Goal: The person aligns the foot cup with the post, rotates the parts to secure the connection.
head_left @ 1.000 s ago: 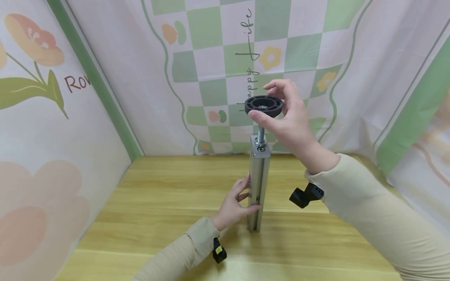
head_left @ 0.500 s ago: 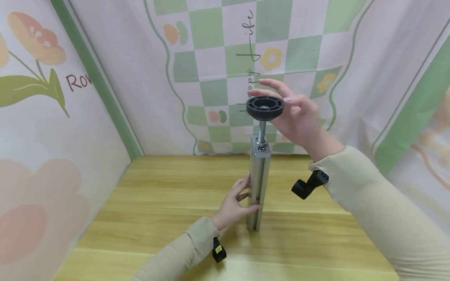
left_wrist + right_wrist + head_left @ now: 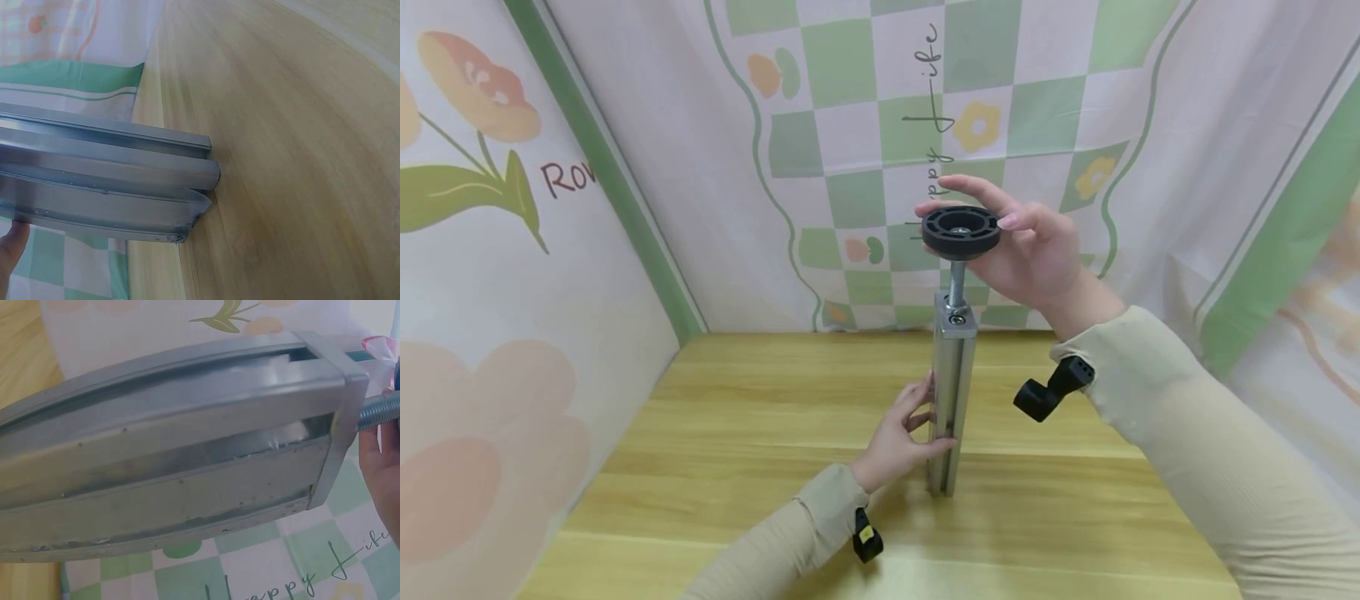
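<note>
A slotted aluminium profile (image 3: 951, 400) stands upright on the wooden table. A metal end plate (image 3: 957, 323) with a bolt caps it. From the plate rises the threaded stem (image 3: 957, 285) of a levelling foot, whose round black base (image 3: 962, 243) faces up. My left hand (image 3: 893, 443) grips the profile's lower half, thumb in front and fingers behind. At the top, my right hand (image 3: 1033, 254) holds the black base by its rim, thumb on the right side, fingers reaching round the back. The right wrist view shows the stem (image 3: 379, 410) entering the end plate (image 3: 340, 415).
The wooden table (image 3: 722, 450) runs back to a patterned cloth (image 3: 842, 142) hanging behind the profile. More printed cloth (image 3: 467, 292) hangs at the left side. Black wrist cameras sit below both cuffs, the right camera (image 3: 1051, 392) near the profile.
My right hand has turned about the black base: its thumb moved from the front left of the rim to the right side, and the fingers spread behind. My left hand stayed still.
</note>
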The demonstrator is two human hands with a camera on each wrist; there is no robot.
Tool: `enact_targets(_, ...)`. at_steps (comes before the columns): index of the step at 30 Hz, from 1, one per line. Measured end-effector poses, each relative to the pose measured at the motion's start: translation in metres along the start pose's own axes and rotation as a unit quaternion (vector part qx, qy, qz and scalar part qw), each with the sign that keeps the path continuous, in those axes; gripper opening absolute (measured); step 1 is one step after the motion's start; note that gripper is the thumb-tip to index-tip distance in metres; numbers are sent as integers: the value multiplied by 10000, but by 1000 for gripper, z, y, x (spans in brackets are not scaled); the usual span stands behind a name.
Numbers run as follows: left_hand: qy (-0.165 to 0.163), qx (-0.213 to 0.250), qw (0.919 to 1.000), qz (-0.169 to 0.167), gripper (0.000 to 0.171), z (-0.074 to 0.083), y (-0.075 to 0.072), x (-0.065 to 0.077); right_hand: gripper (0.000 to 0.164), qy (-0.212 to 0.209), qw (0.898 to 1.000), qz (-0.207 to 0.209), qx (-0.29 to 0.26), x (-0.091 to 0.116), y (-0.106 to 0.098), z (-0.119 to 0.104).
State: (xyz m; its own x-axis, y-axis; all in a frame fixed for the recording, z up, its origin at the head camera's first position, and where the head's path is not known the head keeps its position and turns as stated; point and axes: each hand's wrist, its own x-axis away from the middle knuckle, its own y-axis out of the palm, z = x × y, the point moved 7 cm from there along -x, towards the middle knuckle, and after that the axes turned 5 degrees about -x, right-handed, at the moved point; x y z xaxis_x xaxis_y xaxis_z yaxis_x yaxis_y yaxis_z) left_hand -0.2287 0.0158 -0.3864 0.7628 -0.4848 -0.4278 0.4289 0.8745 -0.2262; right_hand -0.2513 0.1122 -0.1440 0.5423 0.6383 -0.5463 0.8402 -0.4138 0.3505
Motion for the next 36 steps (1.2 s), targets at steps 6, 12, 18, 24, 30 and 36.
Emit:
enact_targets(6, 73, 13, 10000, 0, 95, 2, 1, 0, 48, -59, 9995, -48, 314, 4, 2, -2)
enact_targets(12, 121, 15, 9999, -15, 94, 3, 2, 0, 39, -470, 9930, 299, 1044, 9, 3, -9)
enact_targets(18, 207, 27, 9998, 8, 95, 5, 3, -1, 34, -616, 9564, 1567, 2386, 16, 2, -18)
enact_targets(24, 140, 34, 9999, 13, 95, 5, 2, -1, 33, -617, 8779, 2596, 3976, 22, 9, -25)
enact_targets(30, 155, -51, 9999, 22, 96, 5, 0, 0, 37, -634, 7802, 3047, 5426, 27, 18, -29)
enact_targets(36, 535, -174, 9984, 95, 90, 14, -10, -4, 39, -856, 7361, 2870, 6070, 30, 25, -32)
